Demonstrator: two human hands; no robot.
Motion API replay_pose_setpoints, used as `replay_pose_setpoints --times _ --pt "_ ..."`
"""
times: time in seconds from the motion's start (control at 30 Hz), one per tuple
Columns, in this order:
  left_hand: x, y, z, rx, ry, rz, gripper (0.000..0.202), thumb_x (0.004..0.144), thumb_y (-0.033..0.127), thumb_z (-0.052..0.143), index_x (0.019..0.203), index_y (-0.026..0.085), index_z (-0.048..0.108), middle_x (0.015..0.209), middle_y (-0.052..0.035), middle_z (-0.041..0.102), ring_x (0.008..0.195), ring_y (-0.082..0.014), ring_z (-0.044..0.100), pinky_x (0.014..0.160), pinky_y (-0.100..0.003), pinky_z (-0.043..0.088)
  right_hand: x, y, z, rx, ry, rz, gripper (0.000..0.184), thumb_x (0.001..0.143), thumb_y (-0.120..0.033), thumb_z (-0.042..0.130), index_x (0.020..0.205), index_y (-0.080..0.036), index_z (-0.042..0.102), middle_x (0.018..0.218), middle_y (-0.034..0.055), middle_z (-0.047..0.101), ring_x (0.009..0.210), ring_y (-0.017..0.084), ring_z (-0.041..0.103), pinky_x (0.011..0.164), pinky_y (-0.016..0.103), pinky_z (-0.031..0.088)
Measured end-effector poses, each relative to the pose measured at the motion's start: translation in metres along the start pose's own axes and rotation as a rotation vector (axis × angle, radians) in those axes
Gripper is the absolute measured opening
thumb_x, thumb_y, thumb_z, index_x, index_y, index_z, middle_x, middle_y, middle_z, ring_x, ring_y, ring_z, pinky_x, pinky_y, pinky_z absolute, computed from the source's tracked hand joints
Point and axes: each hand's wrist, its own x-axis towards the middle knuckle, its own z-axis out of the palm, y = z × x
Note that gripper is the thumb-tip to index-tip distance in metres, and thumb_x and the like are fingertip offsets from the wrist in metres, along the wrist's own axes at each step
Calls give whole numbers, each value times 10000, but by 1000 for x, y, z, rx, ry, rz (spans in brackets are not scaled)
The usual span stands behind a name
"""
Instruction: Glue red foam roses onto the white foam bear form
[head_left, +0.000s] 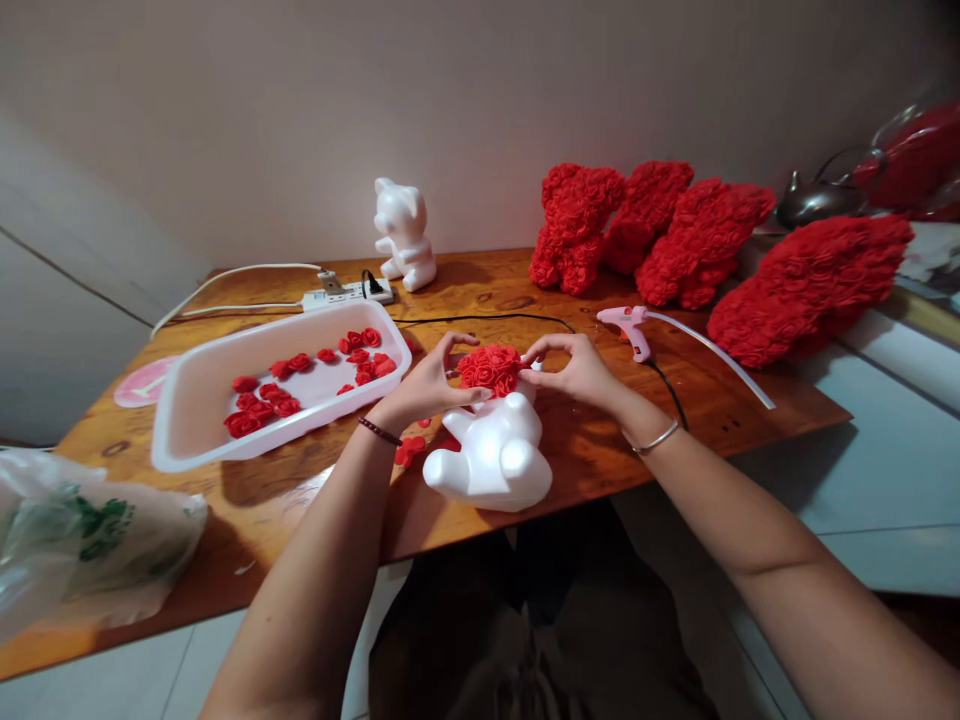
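A white foam bear (491, 455) lies on its back near the table's front edge, legs towards me, its head partly covered with red artificial roses (489, 370). My left hand (429, 380) grips the left side of the head, thumb and fingers curved around it. On the other side, my right hand (576, 372) pinches a small red artificial rose against the head's edge; the fingertips hide most of it. A few loose red roses (409, 451) lie beside the bear, under my left wrist.
A white plastic tub (195, 405) with loose roses stands left. Behind are a bare foam bear (406, 235) and a power strip (349, 294). Several rose-covered bears (574, 228) stand back right. A pink glue gun (628, 325) with cord lies right; a plastic bag (112, 535) lies front left.
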Motion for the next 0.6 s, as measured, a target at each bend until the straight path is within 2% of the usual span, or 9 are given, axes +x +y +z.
replay_pose_setpoints --times 0.13,0.3,0.47,0.6 --pt "2 -2 0 -5 -21 -46 761 692 380 863 1317 206 466 1168 -108 663 950 -214 690 696 -298 627 2 5 0 60 9 25 180 707 -344 811 774 -185 757 825 50 754 784 181 656 782 338 521" --pt "2 0 -2 -81 -76 -74 726 730 355 835 1316 223 427 1074 -72 683 884 -187 697 681 -275 621 7 8 1 173 -23 83 222 675 -365 832 776 -180 765 812 49 756 769 173 654 770 331 533" --pt "3 5 -2 -46 -71 -65 726 712 341 846 1305 215 446 1121 -84 687 954 -217 710 686 -262 614 10 8 0 234 -45 119 246 651 -378 849 771 -178 768 802 55 756 766 176 671 775 336 544" --pt "5 2 -3 -50 -75 -33 764 696 328 857 1331 218 447 1115 -76 682 941 -209 705 680 -249 604 10 8 2 238 -70 136 213 647 -351 838 758 -182 769 793 54 757 747 173 669 753 334 539"
